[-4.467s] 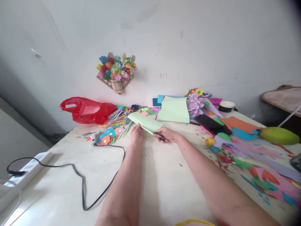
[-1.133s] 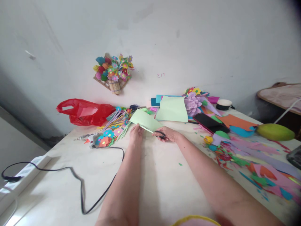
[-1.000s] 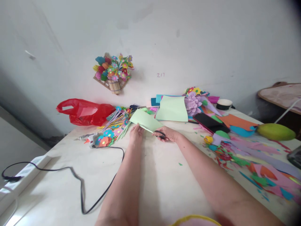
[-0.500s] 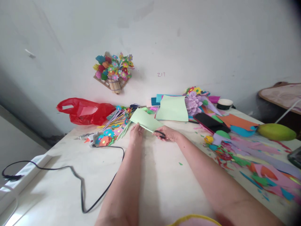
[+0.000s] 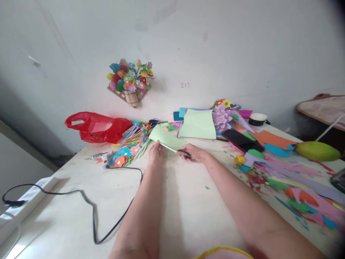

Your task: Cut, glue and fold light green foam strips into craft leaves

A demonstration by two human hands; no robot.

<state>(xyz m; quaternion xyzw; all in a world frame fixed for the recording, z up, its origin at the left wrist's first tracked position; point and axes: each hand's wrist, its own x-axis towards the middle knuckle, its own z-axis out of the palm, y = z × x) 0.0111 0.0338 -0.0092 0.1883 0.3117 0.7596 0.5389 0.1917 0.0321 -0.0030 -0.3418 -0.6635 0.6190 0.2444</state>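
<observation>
My left hand [image 5: 156,150] pinches the near edge of a pale green sheet [image 5: 167,136], which is held tilted above the table. My right hand [image 5: 194,152] is closed around a pair of scissors [image 5: 184,154] with black handles. The scissors are at the sheet's near right edge; their blades are hidden by the sheet and my fingers. Cut pale green strips [image 5: 142,148] lie just left of the sheet. Behind it, a larger pale green sheet [image 5: 198,124] rests on a stack of coloured sheets.
A glue gun [image 5: 106,159] with a black cord [image 5: 93,205] lies left, near foam flowers [image 5: 123,157] and a red plastic bag [image 5: 99,127]. On the right are a phone [image 5: 242,140], colourful scraps [image 5: 304,205] and a yellow-green oval object [image 5: 318,150]. A flower decoration [image 5: 131,81] hangs on the wall.
Very little differs. My right hand and the scissors have shifted slightly along the sheet's near edge; my left hand keeps its hold in the same place.
</observation>
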